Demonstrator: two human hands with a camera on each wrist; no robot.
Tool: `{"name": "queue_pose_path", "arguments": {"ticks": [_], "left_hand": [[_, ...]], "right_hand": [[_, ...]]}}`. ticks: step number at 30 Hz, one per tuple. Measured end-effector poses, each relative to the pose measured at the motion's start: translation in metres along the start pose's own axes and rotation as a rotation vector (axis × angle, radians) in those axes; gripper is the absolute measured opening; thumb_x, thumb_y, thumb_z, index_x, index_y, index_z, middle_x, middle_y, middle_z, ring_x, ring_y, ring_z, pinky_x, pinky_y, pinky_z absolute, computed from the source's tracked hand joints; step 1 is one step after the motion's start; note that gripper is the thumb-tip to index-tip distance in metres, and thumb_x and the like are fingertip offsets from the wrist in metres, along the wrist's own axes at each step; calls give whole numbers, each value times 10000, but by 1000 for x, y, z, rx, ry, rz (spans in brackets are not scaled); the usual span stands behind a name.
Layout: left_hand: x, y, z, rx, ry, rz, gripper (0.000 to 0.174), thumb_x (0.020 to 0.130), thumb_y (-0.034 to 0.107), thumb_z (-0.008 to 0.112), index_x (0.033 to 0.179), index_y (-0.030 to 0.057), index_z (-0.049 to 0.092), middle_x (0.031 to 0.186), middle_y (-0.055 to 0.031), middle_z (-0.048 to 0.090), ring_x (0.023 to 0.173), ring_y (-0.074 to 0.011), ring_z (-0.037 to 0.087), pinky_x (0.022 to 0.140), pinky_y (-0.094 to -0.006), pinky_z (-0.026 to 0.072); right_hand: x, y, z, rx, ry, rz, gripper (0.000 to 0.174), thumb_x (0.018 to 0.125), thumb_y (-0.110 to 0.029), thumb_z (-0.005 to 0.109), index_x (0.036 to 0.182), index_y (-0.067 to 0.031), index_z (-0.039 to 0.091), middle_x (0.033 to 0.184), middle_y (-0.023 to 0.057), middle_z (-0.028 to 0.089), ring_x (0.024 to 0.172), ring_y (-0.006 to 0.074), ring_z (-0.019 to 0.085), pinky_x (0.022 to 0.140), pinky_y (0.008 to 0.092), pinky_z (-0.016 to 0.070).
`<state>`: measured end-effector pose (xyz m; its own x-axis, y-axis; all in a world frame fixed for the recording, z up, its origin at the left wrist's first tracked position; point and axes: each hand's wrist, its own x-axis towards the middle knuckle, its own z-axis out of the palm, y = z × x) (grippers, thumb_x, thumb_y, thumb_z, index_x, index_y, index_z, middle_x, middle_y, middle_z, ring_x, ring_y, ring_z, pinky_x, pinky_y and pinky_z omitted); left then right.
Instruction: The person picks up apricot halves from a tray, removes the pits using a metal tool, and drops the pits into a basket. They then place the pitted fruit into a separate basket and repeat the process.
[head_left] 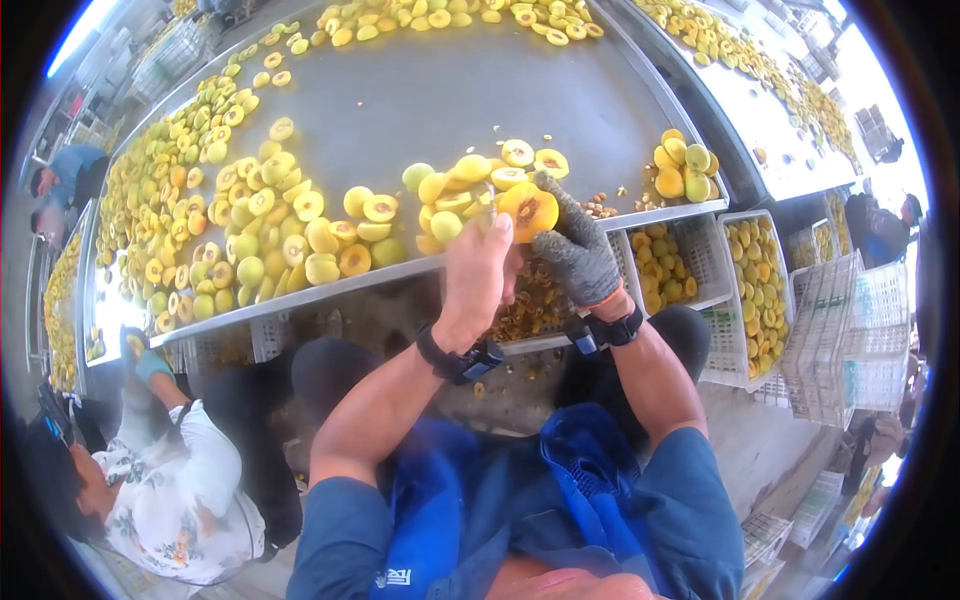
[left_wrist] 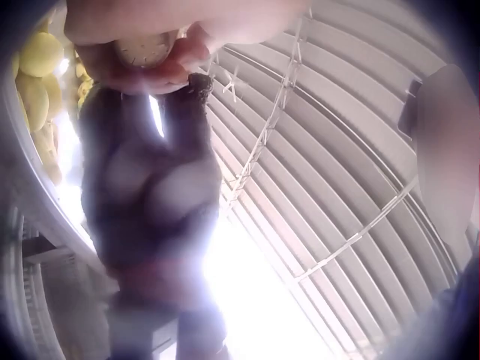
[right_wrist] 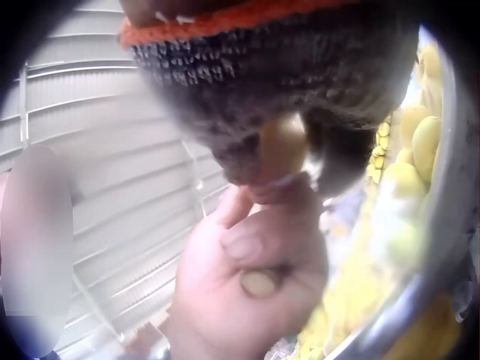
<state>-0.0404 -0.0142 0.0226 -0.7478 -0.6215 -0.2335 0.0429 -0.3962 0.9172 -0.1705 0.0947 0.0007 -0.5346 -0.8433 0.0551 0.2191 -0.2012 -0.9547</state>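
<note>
My bare left hand [head_left: 474,280] grips a slim tool whose round handle end [right_wrist: 259,283] shows from the fist in the right wrist view. Its working end is mostly hidden between the hands. A grey knitted glove with an orange cuff covers my right hand [head_left: 582,258], which holds a yellow peach half [head_left: 528,212] by its edge. The cut face is turned up, orange with a dark red centre, right beside the left thumb. Both hands meet above the table's front edge. Just beyond them lies a cluster of halved peaches [head_left: 470,168].
A metal table [head_left: 420,85] carries many halved peaches [head_left: 265,205] along its left and far sides. Loose pits [head_left: 598,207] and a small peach pile [head_left: 685,165] lie at right. Crates of peaches [head_left: 757,290] stand below. Another person [head_left: 180,480] sits at left.
</note>
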Motion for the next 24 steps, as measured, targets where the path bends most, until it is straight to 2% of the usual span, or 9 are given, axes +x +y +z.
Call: {"name": "queue_pose_path", "arguments": {"ticks": [4,6,9,10,13,16,19,22,24], "left_hand": [[-2,1,-4,329,-75,169,335,1091,307,496,973,14,609,678,-15,563,492,-81,479,473,-258,402],[-2,-6,-7,562,-145,361,335,1089,288,502,994,-9,623,670,-17,574,526,-90,503,522,-269,422],[-13,-6,4,653,-165,464,313,1075,260,535,1053,-33,640,660,-28,586,592,-114,540,585,-298,447],[-17,-3,7,649,-174,441,177,1035,152,577,1039,-20,619,682,-110,603,622,-246,611,615,-374,482],[-17,-8,8,690,-203,403,188,1037,158,583,1062,-23,625,682,-120,611,612,-269,611,609,-384,482],[-18,-1,11,667,-179,309,194,1041,164,583,1044,-26,621,700,-148,629,616,-307,619,608,-399,483],[-13,-12,9,717,-115,422,314,1064,257,564,1015,-46,633,629,-101,585,576,-177,556,581,-347,453],[-13,-16,10,743,-107,404,188,1043,156,581,1024,-29,609,751,-220,648,664,-405,629,628,-441,488],[-10,-22,11,750,-86,468,178,1040,142,580,1024,-34,600,756,-242,641,676,-438,618,626,-459,481]], "right_hand": [[1,-6,-20,163,35,-54,715,937,-56,659,1591,-36,372,1509,90,518,1318,168,514,1115,321,420],[-2,-9,-24,42,83,-59,684,956,-65,659,1583,-38,389,1494,85,534,1302,168,528,1106,319,429],[-8,-24,-19,-199,176,-1,627,980,-79,660,1560,-36,427,1451,86,574,1264,168,557,1088,316,444],[-9,-27,-17,-292,205,27,606,987,-84,661,1550,-35,443,1433,88,590,1249,169,568,1081,315,450],[-6,-24,-23,-558,108,-135,558,992,-88,667,1515,-23,483,1386,114,627,1222,178,595,1063,317,466],[-6,-10,-23,-569,117,-234,555,989,-108,688,1501,-16,496,1375,142,637,1245,185,592,1065,325,466],[-8,-7,-19,-602,138,-276,560,990,-120,692,1500,-8,489,1372,175,639,1261,199,592,1059,338,471],[-11,1,-21,-700,187,-320,566,992,-125,690,1503,0,479,1342,196,653,1237,227,621,1042,343,482],[-14,1,-15,-657,199,-297,570,992,-118,684,1508,-1,471,1328,214,657,1218,255,641,1027,349,490]]}}
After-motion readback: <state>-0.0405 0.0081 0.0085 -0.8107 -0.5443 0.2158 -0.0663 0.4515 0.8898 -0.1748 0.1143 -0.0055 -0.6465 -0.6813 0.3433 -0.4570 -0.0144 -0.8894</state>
